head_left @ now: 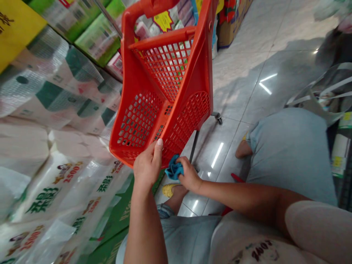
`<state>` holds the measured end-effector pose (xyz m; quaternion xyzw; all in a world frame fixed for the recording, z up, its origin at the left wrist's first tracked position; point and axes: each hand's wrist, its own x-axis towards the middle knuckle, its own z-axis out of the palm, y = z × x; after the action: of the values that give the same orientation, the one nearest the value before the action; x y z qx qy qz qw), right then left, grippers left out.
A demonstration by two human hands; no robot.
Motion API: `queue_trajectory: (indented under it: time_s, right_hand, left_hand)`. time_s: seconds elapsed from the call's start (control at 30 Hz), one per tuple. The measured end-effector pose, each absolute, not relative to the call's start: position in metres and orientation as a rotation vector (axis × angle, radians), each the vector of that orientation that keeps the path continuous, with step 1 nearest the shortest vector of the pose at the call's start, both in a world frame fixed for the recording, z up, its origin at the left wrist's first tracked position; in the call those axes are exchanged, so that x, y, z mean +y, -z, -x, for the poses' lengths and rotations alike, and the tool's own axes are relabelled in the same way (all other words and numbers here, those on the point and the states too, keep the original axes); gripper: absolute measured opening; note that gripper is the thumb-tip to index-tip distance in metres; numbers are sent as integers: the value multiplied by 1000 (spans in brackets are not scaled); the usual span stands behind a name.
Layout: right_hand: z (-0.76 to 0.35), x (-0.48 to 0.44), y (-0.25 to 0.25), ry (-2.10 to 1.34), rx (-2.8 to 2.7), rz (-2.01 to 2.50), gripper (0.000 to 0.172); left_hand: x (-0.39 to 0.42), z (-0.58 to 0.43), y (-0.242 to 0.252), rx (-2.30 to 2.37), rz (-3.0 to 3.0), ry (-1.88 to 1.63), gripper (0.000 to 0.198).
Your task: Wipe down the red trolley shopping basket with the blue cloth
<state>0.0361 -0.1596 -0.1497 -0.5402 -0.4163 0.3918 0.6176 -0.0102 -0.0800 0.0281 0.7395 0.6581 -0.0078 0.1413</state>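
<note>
A red plastic shopping cart (167,110) with a lattice basket stands tilted in view in front of me, its basket holding nothing that I can see. My left hand (148,163) grips the basket's near rim, thumb on top and fingers hidden behind it. Just to the right, my right hand (189,174) is closed around a crumpled blue cloth (174,168). That cloth is against or very close to the cart's outer side wall; contact is hard to make out.
Stacked packs of tissue paper (63,183) line the left side, close to the cart. A caster wheel (218,118) rests on the grey tiled floor (247,73). A white-strapped bag (321,95) is at the right, and a cardboard box (229,31) stands behind the cart.
</note>
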Motion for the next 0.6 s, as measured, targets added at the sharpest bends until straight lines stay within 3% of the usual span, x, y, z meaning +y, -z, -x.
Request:
queue_trajectory:
  time_s: [0.23, 0.4, 0.6]
  right_hand:
    - [-73, -132, 139, -758, -911, 1221, 49]
    - [-109, -102, 153, -642, -822, 1273, 32]
    - [-125, -90, 141, -607, -847, 1238, 39]
  left_hand:
    - [-80, 10, -28, 1935, -2159, 44, 60]
    - [-82, 15, -25, 1927, -2171, 72, 58]
    - [-77, 11, -34, 1895, -2158, 126, 59]
